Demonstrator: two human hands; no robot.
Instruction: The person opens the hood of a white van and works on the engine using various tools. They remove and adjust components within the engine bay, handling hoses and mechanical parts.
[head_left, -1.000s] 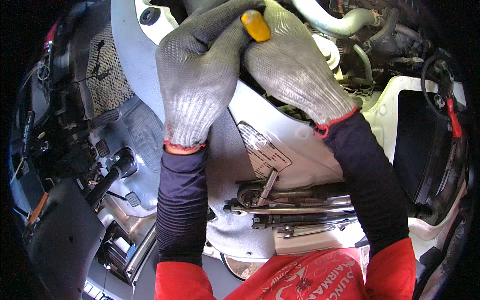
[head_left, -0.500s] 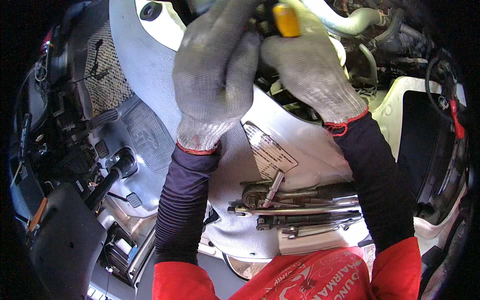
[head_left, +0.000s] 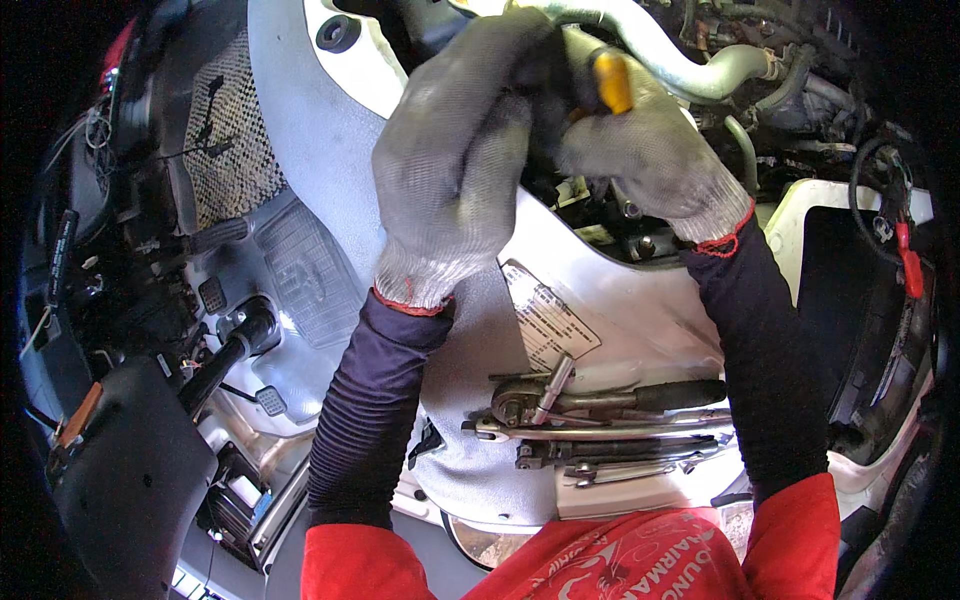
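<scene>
Both my hands wear grey knit gloves with red-edged cuffs and meet at the top, over the open engine bay. My left hand (head_left: 450,165) is closed, its fingers curled around something dark that I cannot make out. Closed too, my right hand (head_left: 660,150) grips a tool with a yellow-orange and black handle (head_left: 612,83); the handle's end pokes up beside the fingers. The tool's working end is hidden between the gloves, so its kind does not show. Just past the right hand runs a thick silvery hose (head_left: 725,75).
On the pale ledge nearer me lie a ratchet with a socket (head_left: 515,402), a long wrench (head_left: 600,430) and other hand tools. Pedals (head_left: 268,400) and a steering column (head_left: 225,360) are at left. Red-handled pliers (head_left: 909,262) sit far right, a dark recess (head_left: 840,290) beside them.
The whole view has shifted, so hands and surroundings sit lower and farther right. Both hands stay together, and the yellow-orange handle is still in my right hand.
</scene>
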